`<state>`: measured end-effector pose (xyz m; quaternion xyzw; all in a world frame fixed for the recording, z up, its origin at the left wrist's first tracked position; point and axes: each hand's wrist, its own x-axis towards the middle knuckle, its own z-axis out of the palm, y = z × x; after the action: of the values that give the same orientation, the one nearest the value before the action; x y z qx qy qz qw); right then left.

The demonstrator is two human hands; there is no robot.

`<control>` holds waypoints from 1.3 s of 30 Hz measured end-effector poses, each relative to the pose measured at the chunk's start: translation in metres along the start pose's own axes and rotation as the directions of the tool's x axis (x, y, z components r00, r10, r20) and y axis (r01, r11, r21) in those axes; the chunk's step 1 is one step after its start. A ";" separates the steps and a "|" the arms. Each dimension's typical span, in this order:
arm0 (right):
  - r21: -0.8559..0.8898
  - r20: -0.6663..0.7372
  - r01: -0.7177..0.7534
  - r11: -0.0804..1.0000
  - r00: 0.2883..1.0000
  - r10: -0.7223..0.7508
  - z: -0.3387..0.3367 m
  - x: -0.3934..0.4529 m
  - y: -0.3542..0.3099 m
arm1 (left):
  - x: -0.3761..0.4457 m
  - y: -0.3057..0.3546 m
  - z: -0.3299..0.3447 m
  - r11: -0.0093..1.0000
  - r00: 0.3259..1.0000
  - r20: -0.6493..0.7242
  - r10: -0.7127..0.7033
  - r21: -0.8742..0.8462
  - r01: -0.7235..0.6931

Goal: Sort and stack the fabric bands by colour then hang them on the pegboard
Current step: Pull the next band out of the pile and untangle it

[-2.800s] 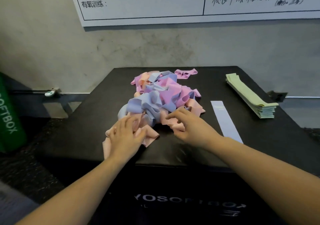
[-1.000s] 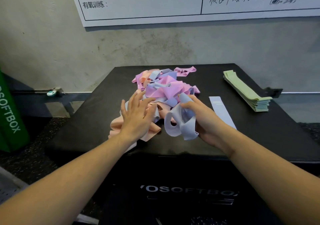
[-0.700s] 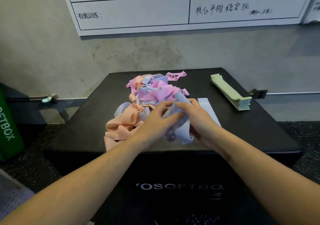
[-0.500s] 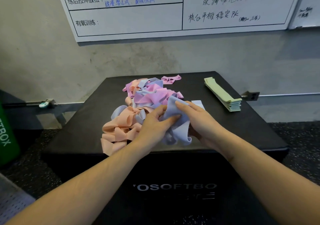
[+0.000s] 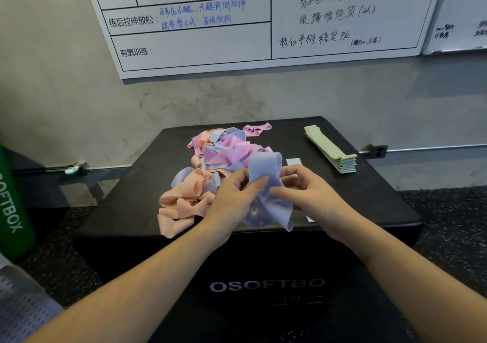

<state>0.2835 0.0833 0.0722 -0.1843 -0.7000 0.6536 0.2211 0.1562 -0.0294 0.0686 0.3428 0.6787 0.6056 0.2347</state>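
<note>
Black padding of the box [image 5: 369, 192] carries a tangled pile [image 5: 210, 163]; just beside it, a limp, light blue band [image 5: 266, 184] is pinched by left hand [image 5: 232, 200] and right hand [image 5: 313, 197], best gripped at its flat ends.

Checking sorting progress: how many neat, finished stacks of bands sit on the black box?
1: the green stack at the far right. A single blue band lies flat behind the right hand, partly hidden.
</note>
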 end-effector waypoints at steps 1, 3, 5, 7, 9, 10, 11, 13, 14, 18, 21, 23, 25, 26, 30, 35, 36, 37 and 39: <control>-0.022 -0.009 0.009 1.000 1.000 -0.009 -0.001 -0.002 -0.001 | -0.001 0.002 0.000 1.000 1.000 -0.009 -0.002 0.009 0.002; -0.037 -0.039 0.008 0.999 0.999 -0.010 -0.003 -0.006 -0.004 | -0.004 0.007 0.000 1.000 1.000 -0.018 -0.013 0.020 0.014; -0.046 -0.088 -0.022 0.999 0.996 0.018 -0.005 -0.009 -0.009 | -0.007 0.011 0.000 1.000 1.000 -0.013 -0.015 0.025 0.015; -0.089 -0.126 -0.050 0.995 0.991 0.038 -0.008 -0.013 -0.015 | -0.011 0.014 0.000 1.000 1.000 0.000 0.011 0.014 -0.011; -0.106 -0.119 -0.081 0.991 0.990 0.068 -0.011 -0.017 -0.019 | -0.015 0.017 0.000 0.998 0.999 0.002 0.054 0.014 -0.054; -0.102 -0.107 -0.101 0.990 0.990 0.090 -0.012 -0.019 -0.021 | -0.015 0.018 0.000 0.997 0.997 -0.009 0.072 0.020 -0.072; -0.092 -0.091 -0.121 0.988 0.989 0.112 -0.013 -0.021 -0.023 | -0.015 0.018 -0.001 0.996 0.996 -0.027 0.082 0.025 -0.081; -0.001 -0.033 -0.154 0.988 0.988 0.154 -0.014 -0.024 -0.024 | -0.014 0.020 -0.002 0.996 0.995 -0.055 0.082 0.021 -0.081; 0.085 -0.001 -0.172 0.981 0.985 0.173 -0.015 -0.025 -0.024 | -0.014 0.020 -0.002 0.998 0.996 -0.062 0.068 0.012 -0.068; 0.286 0.115 -0.256 0.923 0.966 0.232 -0.013 -0.030 -0.025 | -0.016 0.025 -0.003 1.000 0.998 -0.058 0.012 -0.007 -0.012; 0.400 0.102 -0.273 0.875 0.962 0.253 -0.012 -0.029 -0.022 | -0.016 0.025 -0.004 0.999 0.997 -0.075 0.016 -0.036 -0.019; 0.443 0.073 -0.267 0.856 0.962 0.262 -0.010 -0.029 -0.022 | -0.016 0.026 -0.004 0.999 0.997 -0.078 0.014 -0.031 -0.016; 0.439 0.082 -0.286 0.852 0.957 0.279 -0.009 -0.031 -0.021 | -0.016 0.027 -0.004 1.000 0.996 -0.089 0.017 -0.005 -0.017; 0.441 0.090 -0.298 0.847 0.953 0.288 -0.008 -0.033 -0.022 | -0.015 0.027 -0.005 1.000 0.996 -0.094 0.006 0.008 -0.005; 0.429 0.111 -0.303 0.851 0.953 0.284 -0.008 -0.039 -0.026 | -0.015 0.024 -0.005 0.999 0.993 -0.120 -0.008 0.038 0.013; 0.205 0.208 -0.283 0.937 0.948 0.241 -0.005 -0.047 -0.030 | -0.013 0.020 -0.006 1.000 0.988 -0.156 -0.002 0.015 0.005; 0.182 0.199 -0.261 0.948 0.954 0.224 -0.004 -0.047 -0.029 | -0.012 0.020 -0.006 1.000 0.985 -0.174 0.003 0.031 0.002; 0.163 0.173 -0.238 0.957 0.962 0.210 -0.004 -0.047 -0.028 | -0.012 0.020 -0.006 0.999 0.981 -0.196 0.007 0.047 0.003; 0.092 0.098 -0.175 0.980 0.981 0.166 -0.001 -0.047 -0.025 | -0.012 0.020 -0.005 0.999 0.974 -0.228 0.009 0.054 0.004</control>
<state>0.3237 0.0567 0.0941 -0.2030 -0.6572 0.7120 0.1414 0.1637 -0.0412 0.0879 0.2780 0.7168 0.6228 0.1452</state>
